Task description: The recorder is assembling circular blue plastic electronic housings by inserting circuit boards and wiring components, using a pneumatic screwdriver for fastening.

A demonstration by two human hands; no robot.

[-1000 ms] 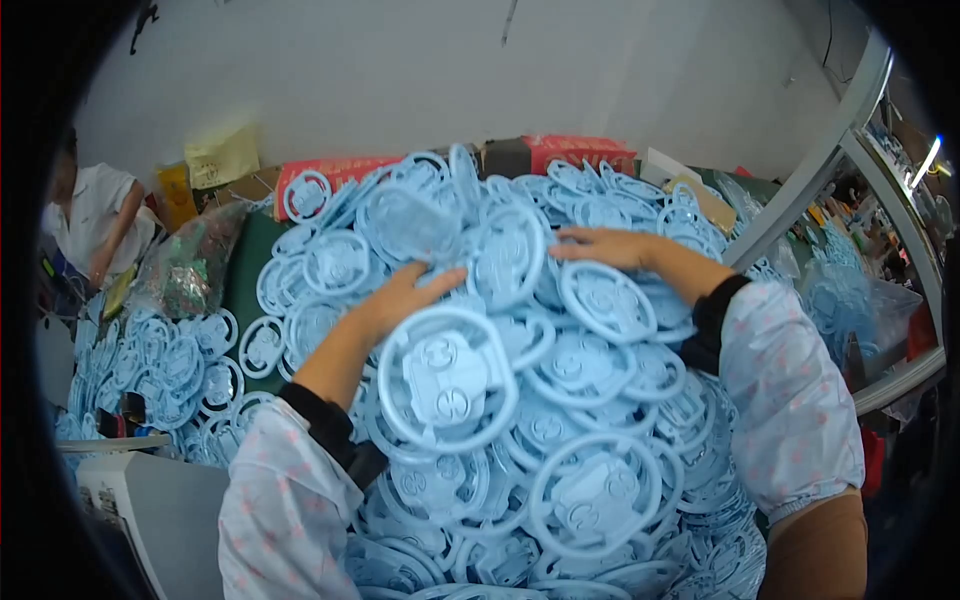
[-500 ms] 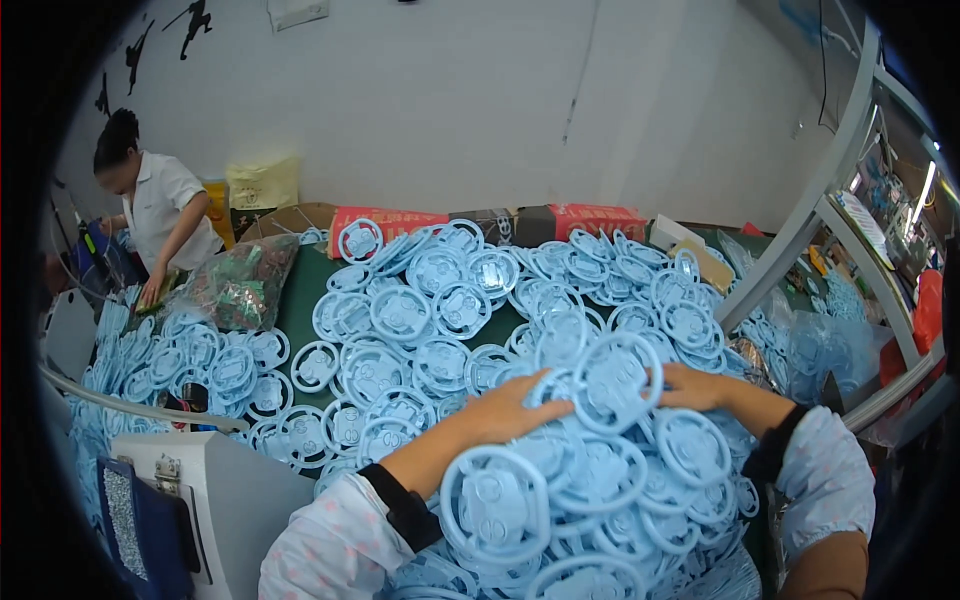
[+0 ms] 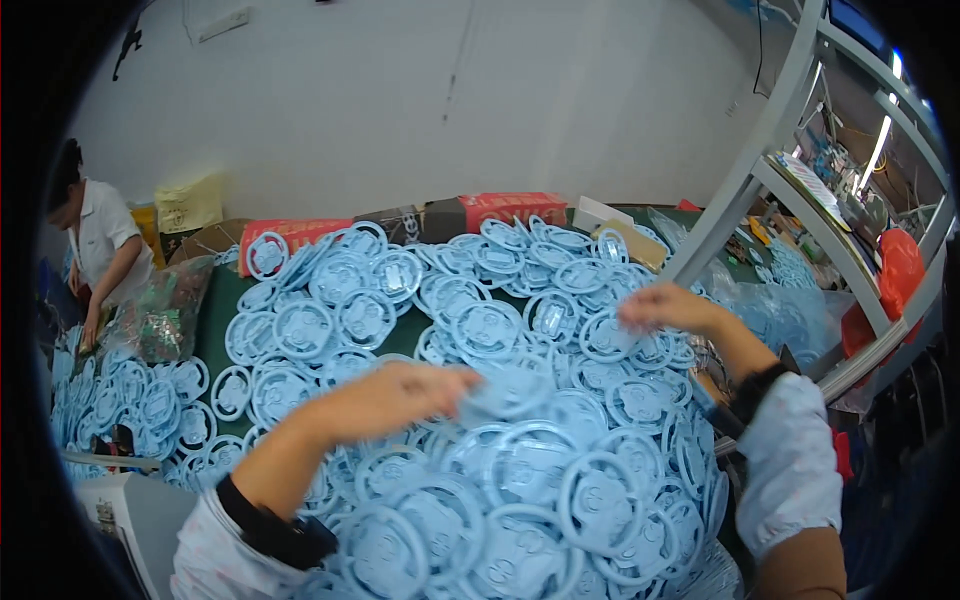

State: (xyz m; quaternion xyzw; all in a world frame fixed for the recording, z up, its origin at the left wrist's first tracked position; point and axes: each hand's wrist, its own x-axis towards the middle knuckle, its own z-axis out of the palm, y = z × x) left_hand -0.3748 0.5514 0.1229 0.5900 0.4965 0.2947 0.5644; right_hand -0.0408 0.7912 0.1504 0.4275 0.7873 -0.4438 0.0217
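A large heap of light blue plastic ring-shaped pieces (image 3: pixel 602 502), each with a moulded face-like plate inside, fills the space in front of me. My left hand (image 3: pixel 425 388) reaches over the middle of the heap, smeared by motion. At its fingertips is a blurred blue piece (image 3: pixel 512 388); whether the fingers grip it I cannot tell. Farther right, my right hand (image 3: pixel 665 308) hovers at the heap's right side, slightly blurred, fingers loosely bent and apart. Beside its fingertips lies another blue ring piece (image 3: pixel 606 336), and nothing shows in its grasp.
A green tabletop (image 3: pixel 222 300) shows between the piles. Red cardboard (image 3: pixel 510 208) edges the back. At right stands a grey metal frame (image 3: pixel 735 215) near a red bag (image 3: pixel 900 270). A co-worker (image 3: pixel 105 245) bends over a smaller blue pile at far left, beside a clear filled bag (image 3: pixel 165 310).
My hands have moved apart: the left drew left, the right lifted up and away from the heap. Pieces between them have shifted and spread. The whole view has swung to the right.
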